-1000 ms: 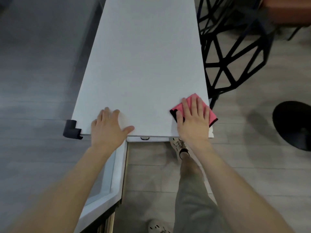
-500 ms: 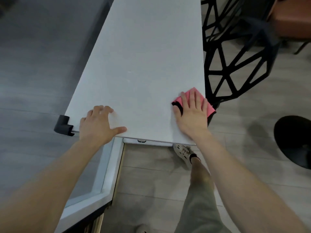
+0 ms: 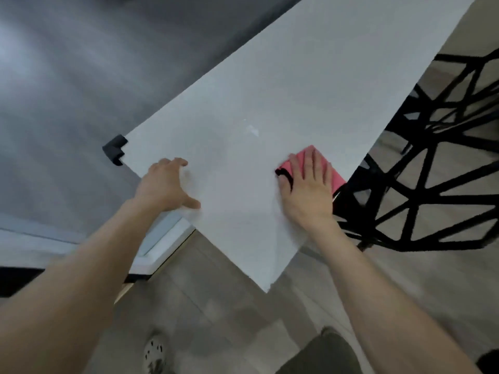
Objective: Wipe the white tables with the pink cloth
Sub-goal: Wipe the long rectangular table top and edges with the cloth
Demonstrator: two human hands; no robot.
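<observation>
Near the right edge of the white table (image 3: 270, 90), your right hand (image 3: 307, 193) lies palm down on the pink cloth (image 3: 337, 179). Its fingers are straight and close together, pressing the cloth flat rather than curling round it. The cloth sits under those fingers and the front of your palm. A strip of pink shows past the fingertips and another along the little-finger side, almost at the table's edge. The cloth's black trim curves out just beside your thumb, touching it.

Your left hand (image 3: 164, 184) rests on the table at its near left edge, well apart from the cloth. Its fingers are loose and slightly spread, the thumb is stretched out toward the near corner, and it holds nothing.

A pale smudge (image 3: 252, 130) marks the tabletop just beyond the cloth, between your two hands and farther from you. A black corner guard (image 3: 114, 149) caps the table's left corner, near your left fingertips. A black open-frame chair (image 3: 432, 182) stands against the right edge, beside your right hand. Below the near corner you can see the grey floor (image 3: 229, 306) and one shoe (image 3: 154, 353).
</observation>
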